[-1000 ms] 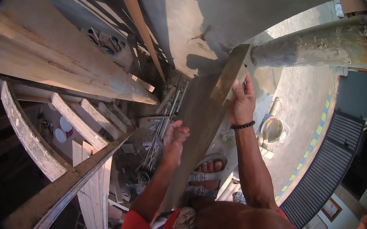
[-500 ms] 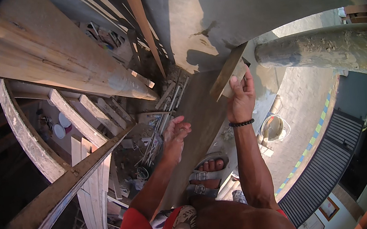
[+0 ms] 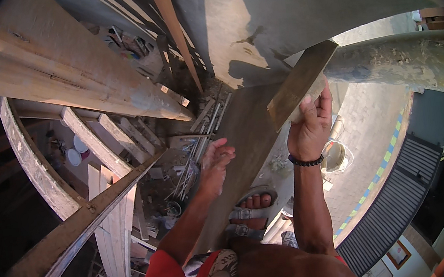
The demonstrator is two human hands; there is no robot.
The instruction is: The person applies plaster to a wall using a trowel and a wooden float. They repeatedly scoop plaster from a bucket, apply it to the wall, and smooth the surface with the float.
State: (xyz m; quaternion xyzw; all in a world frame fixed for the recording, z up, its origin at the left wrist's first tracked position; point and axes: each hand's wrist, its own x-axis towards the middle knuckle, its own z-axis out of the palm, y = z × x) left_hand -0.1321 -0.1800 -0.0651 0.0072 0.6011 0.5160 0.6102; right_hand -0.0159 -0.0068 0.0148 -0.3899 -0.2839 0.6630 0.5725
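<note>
r hand (image 3: 310, 136) pinching flat board (image 3: 303, 83) at its right edge, up nr wall (image 3: 224, 22) — l hand (image 3: 216, 165) empty, fingers loosely curled. prob. stiff, fairly light; grip mid-edge — maybe slick if wet.

Left of the board (image 3: 304, 84) in my right hand (image 3: 312, 124), I have open air across to my left hand (image 3: 217, 167). Past its far end rises the wall (image 3: 227, 21); the round column (image 3: 390, 62) crowds its right; timber framing (image 3: 95, 140) bars its far left.

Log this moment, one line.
left hand: open, nothing visible held; right hand: gripping flat brown rectangular board; worn: black beaded bracelet
</note>
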